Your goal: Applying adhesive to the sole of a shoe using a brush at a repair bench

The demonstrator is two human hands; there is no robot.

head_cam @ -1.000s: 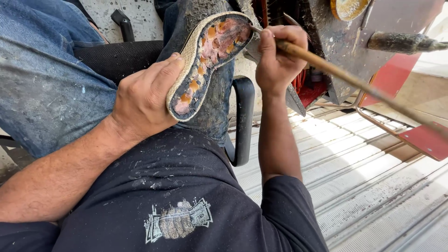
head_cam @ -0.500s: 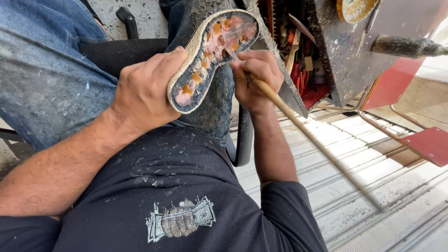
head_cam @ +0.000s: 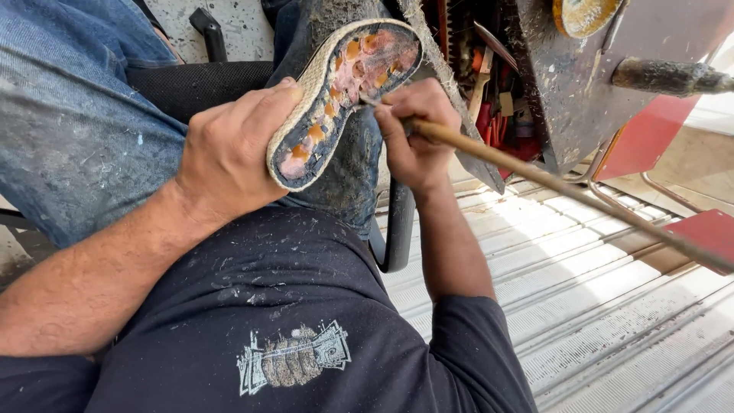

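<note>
The floor (head_cam: pixel 612 306) filled the right side, pale ribbed metal sheeting in bright sun. Above it stood one grimy metal machine (head_cam: pixel 566 84) with a dark spindle (head_cam: pixel 665 76) sticking out to the right and one round yellowish wheel (head_cam: pixel 582 14) at the top edge. Beside the machine were two red panels (head_cam: pixel 711 229), and a clutter of small tools (head_cam: pixel 489 84) sat in its shadowed opening; their number could not be told.

The person sat on a black chair (head_cam: pixel 191 84), with one curved armrest (head_cam: pixel 397 229) showing, wearing stained jeans (head_cam: pixel 69 130) and a dusty dark shirt (head_cam: pixel 260 306) with one pale print on it.

There was one sole (head_cam: pixel 336 92), held up over the knee with its underside toward the camera: woven jute rim, pink and orange patches inside. The left hand (head_cam: pixel 229 153) was wrapped closed around its heel end, thumb along the rim. The right hand (head_cam: pixel 417 138) was closed in a pinch on one long brown stick (head_cam: pixel 566 191), which ran off to the lower right. Its tip touched the sole near the toe end.
</note>
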